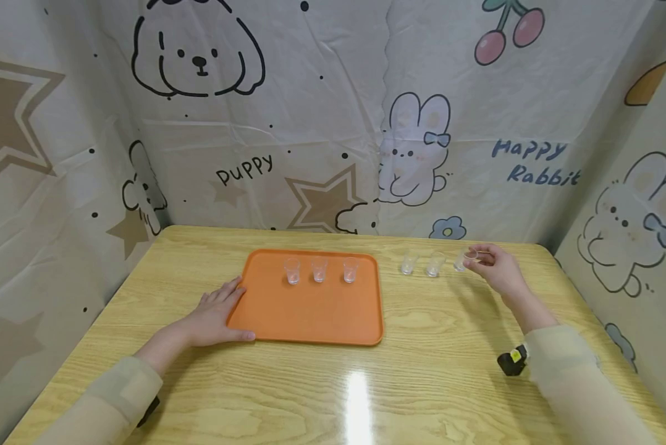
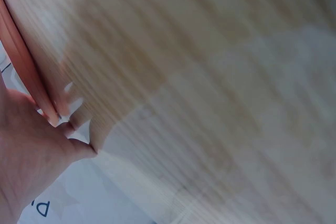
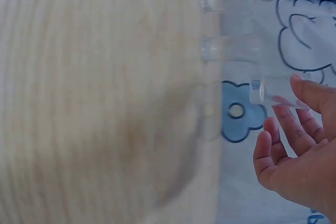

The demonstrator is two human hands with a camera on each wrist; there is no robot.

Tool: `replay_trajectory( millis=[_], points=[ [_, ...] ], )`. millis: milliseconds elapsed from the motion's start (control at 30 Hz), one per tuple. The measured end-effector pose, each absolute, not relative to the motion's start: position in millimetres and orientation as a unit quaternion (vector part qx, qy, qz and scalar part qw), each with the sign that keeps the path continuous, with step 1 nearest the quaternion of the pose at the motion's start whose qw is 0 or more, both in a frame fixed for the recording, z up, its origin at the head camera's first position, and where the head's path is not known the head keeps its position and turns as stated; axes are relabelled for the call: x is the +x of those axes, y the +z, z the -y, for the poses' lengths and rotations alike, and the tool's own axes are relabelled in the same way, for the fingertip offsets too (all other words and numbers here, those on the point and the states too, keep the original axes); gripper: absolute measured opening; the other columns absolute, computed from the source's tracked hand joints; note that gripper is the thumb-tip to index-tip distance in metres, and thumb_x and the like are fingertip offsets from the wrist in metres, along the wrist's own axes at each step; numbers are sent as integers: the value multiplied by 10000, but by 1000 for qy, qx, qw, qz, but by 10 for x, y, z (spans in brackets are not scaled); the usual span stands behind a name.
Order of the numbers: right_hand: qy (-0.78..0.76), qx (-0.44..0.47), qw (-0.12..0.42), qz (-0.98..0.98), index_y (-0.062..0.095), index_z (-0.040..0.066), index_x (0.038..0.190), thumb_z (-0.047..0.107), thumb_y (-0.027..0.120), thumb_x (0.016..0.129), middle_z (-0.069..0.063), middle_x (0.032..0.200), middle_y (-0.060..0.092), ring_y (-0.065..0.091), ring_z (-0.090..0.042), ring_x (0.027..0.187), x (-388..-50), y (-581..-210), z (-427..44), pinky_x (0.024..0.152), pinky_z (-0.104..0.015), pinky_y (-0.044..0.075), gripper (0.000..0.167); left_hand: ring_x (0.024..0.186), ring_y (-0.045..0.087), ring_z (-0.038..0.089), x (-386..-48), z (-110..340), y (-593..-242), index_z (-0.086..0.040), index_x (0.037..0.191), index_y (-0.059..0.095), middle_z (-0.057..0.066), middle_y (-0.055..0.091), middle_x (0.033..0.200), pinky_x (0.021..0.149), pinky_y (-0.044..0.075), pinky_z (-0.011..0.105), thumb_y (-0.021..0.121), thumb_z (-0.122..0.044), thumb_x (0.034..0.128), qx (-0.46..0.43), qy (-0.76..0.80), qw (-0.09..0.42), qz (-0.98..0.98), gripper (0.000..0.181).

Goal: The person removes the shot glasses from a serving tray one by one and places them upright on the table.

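My right hand (image 1: 493, 267) pinches a small clear shot glass (image 3: 275, 90) near its rim between thumb and fingertips. In the right wrist view the glass's base stands off the tabletop. Just left of it, two more clear shot glasses (image 1: 408, 263) (image 1: 435, 266) stand upright on the table. Against the left side of an orange tray (image 1: 311, 318) rests my left hand (image 1: 213, 316), fingers spread and thumb along the front corner. Three clear shot glasses (image 1: 292, 272) (image 1: 319, 271) (image 1: 350, 271) stand in a row in the tray's back half.
The wooden table (image 1: 422, 383) extends around the tray, with a bright light reflection near its front. A printed cloth (image 1: 322, 111) hangs behind the table and along both sides, close to the back edge.
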State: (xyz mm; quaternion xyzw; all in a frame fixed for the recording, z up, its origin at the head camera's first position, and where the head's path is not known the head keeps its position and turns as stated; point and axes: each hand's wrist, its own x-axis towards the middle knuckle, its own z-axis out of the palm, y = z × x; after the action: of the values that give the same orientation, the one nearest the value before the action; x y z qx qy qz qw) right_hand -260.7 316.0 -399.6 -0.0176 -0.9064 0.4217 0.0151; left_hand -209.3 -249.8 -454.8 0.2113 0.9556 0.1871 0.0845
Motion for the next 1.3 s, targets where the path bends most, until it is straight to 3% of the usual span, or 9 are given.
replay_trajectory(
  millis=[133,300,400,533,700,867,1033,1300],
  points=[
    [439,-43,16,898,416,-19,1368,290,570,952,-254,1317,507,489,-317,1162,-2636,-4147,-3161,725,-129,428,540,1370,150,498,-2091,2494,-4542,22,1480,230,178,48,1572,1030,95,708,647,-677,736,211,188,82,-956,1103],
    [444,-60,15,894,421,-37,1356,236,580,951,-270,1314,513,511,-279,1135,-2684,-4291,-3166,685,-134,426,514,1373,148,495,-2095,2500,-4545,16,1482,228,177,48,1572,1033,96,705,640,-685,736,212,185,81,-956,1104],
    [435,-56,21,898,436,-49,1341,221,588,945,-273,1291,535,551,-104,978,-2704,-4350,-3182,668,-145,422,502,1374,145,494,-2093,2499,-4543,15,1483,226,178,48,1573,1037,92,702,639,-688,735,211,186,82,-956,1107],
    [437,-50,23,898,433,-46,1344,216,582,948,-267,1301,529,465,71,857,-2710,-4386,-3196,668,-157,430,498,1373,148,493,-2093,2496,-4544,16,1484,224,179,50,1573,1038,93,700,633,-697,733,211,185,81,-956,1113],
    [447,-54,14,893,408,-40,1364,216,577,951,-264,1325,501,537,-177,1053,-2701,-4388,-3179,688,-189,447,514,1378,139,490,-2094,2496,-4547,15,1484,225,177,48,1574,1041,91,697,635,-692,735,210,187,83,-956,1109],
    [440,-51,2,897,339,-13,1426,253,593,942,-264,1387,437,448,-398,1209,-2691,-4328,-3181,861,-348,465,607,1379,134,491,-2090,2491,-4539,18,1482,229,177,47,1574,1041,88,697,643,-681,737,209,189,85,-956,1103],
    [403,-34,24,914,349,-25,1418,255,612,929,-287,1388,422,450,-444,1172,-2659,-4171,-3150,954,-519,405,622,1374,142,497,-2084,2492,-4533,23,1479,237,187,57,1571,1036,93,702,646,-679,736,209,190,82,-956,1101],
    [365,-14,56,929,408,-5,1392,307,624,918,-248,1363,471,471,-396,1119,-2576,-3843,-3020,848,-457,446,607,1370,155,497,-2086,2499,-4542,19,1479,239,183,63,1570,1031,99,707,638,-690,735,209,185,78,-957,1102]
  ],
)
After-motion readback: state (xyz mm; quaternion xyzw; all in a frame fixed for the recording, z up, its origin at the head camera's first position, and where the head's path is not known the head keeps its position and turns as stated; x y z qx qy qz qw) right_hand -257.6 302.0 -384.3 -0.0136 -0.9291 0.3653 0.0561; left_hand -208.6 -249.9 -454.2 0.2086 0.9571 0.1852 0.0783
